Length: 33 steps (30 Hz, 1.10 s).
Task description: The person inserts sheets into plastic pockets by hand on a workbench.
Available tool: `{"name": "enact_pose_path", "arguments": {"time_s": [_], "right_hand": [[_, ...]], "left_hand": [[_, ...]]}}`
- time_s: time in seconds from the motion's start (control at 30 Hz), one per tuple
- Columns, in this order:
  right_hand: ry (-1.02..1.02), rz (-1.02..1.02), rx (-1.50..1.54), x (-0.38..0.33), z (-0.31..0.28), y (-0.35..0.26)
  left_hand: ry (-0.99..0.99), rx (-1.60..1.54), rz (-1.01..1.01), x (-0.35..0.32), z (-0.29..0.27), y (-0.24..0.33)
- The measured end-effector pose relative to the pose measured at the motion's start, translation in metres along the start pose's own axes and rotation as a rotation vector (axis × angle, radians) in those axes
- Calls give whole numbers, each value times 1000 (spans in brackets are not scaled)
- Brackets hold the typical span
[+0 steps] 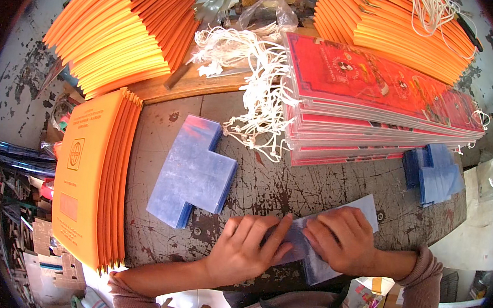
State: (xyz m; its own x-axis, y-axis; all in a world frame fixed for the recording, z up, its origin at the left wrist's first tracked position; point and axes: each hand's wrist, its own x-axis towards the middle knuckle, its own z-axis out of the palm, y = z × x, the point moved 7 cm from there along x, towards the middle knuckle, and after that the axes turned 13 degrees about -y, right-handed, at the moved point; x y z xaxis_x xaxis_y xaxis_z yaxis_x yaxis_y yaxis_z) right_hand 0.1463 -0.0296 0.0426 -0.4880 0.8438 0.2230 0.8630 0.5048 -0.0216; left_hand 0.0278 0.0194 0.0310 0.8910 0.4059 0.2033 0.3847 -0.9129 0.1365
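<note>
Both hands are at the table's near edge, over bluish see-through plastic sleeves. My left hand pinches the left end of a small plastic sleeve, its thumb and index finger at the edge. Curled fingers of my right hand press on the other end of that sleeve. Beneath the right hand lies another pale blue plastic sleeve, sticking out past the knuckles and below the palm. Left of the hands rests a stack of blue plastic sleeves, laid crosswise in offset groups.
An orange booklet stack stands at the left edge. Farther back are two fanned orange stacks. Red printed cards in clear covers, with white cords, are piled behind the hands. More blue sleeves lie at the right.
</note>
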Motion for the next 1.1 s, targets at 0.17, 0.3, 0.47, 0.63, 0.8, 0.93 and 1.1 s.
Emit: {"name": "enact_pose_path", "arguments": {"time_s": [0.17,0.3,0.47,0.63,0.8,0.93,1.1], "right_hand": [[92,119,69,3,2,8],[85,92,64,1,3,8],[-89,188,254,7,10,19],[-121,115,246,11,12,17],[-56,-36,246,7,14,13],[-51,-141,237,6,14,7],[-73,-139,237,11,9,5]], "left_hand": [[43,-81,17,1,-4,-5],[56,-246,13,2,-2,-11],[4,-480,-34,6,4,-23],[1,-592,-3,6,-3,-34],[-130,-772,-5,14,-6,-48],[-217,-831,-20,16,-4,-44],[-250,-801,38,17,-5,-41]]}}
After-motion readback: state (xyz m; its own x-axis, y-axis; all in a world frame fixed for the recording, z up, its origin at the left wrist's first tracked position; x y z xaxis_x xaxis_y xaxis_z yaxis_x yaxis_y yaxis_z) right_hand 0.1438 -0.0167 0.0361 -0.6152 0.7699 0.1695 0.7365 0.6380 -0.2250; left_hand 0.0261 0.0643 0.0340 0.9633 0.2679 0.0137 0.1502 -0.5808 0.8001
